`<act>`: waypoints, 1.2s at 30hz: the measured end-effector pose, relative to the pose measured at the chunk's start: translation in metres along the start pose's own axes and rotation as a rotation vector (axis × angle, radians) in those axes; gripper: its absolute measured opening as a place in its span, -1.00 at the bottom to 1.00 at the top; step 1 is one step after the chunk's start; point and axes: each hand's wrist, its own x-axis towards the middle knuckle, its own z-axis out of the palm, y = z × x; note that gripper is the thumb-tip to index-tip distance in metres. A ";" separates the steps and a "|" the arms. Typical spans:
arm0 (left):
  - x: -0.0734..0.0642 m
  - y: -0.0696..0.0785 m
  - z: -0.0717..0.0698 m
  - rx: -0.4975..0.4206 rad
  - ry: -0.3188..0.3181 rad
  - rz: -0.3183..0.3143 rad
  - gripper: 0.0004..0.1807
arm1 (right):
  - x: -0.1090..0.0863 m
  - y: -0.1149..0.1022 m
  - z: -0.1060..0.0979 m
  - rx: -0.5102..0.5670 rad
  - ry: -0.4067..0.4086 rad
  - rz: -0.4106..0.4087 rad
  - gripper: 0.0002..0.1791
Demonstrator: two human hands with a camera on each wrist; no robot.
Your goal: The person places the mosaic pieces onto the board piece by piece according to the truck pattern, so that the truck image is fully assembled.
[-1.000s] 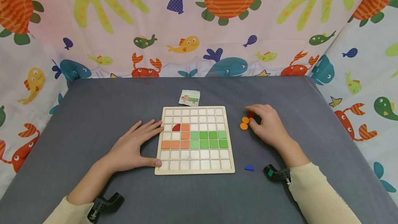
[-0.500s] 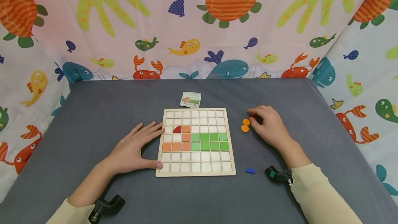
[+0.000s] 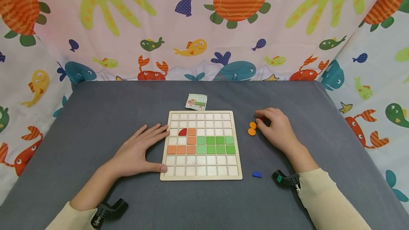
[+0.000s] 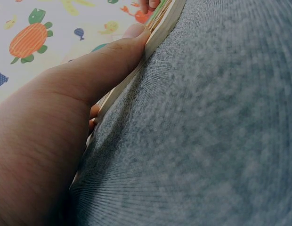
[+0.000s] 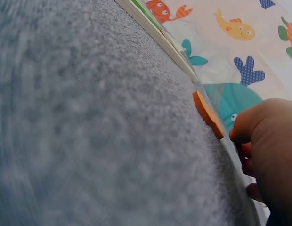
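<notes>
My left hand (image 3: pixel 135 153) lies spread along the left edge of a wooden grid board (image 3: pixel 201 178), fingertips and thumb touching its rim. The left wrist view shows that thumb (image 4: pixel 108 63) on the board's edge. Green and salmon square tiles and one red quarter-circle tile (image 3: pixel 183 132) sit in the grid. Right of the board, my right hand (image 3: pixel 276 130) pinches a red piece (image 3: pixel 261 119), mostly hidden by the fingers. Two orange discs (image 3: pixel 251 131) lie just left of its thumb; in the right wrist view an orange disc (image 5: pixel 208 115) shows edge-on.
A small blue piece (image 3: pixel 257 174) lies right of the board's lower corner. Behind the board a card (image 3: pixel 196 101) with a coloured grid picture rests at its top edge. The grey cloth table (image 3: pixel 143 201) ends at a printed sea-animal curtain (image 3: pixel 121 52).
The whole view shifts slightly. My right fingers draw in a little around the red piece; the left hand stays at the board's edge.
</notes>
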 end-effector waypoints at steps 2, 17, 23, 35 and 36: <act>0.001 0.000 0.000 0.004 0.000 0.004 0.30 | 0.000 -0.003 0.000 0.007 -0.001 -0.001 -0.70; -0.001 -0.001 0.003 0.008 0.013 0.003 0.28 | 0.010 -0.055 0.015 0.058 -0.066 -0.139 -0.76; 0.002 0.001 0.001 0.010 0.013 0.011 0.30 | 0.012 -0.081 0.023 0.074 -0.081 -0.221 -0.76; 0.002 0.000 0.001 0.010 0.005 0.009 0.31 | 0.026 -0.132 0.055 0.093 -0.121 -0.393 -0.78; 0.001 0.000 0.001 0.007 0.006 0.008 0.31 | 0.027 -0.137 0.058 0.096 -0.125 -0.408 -0.79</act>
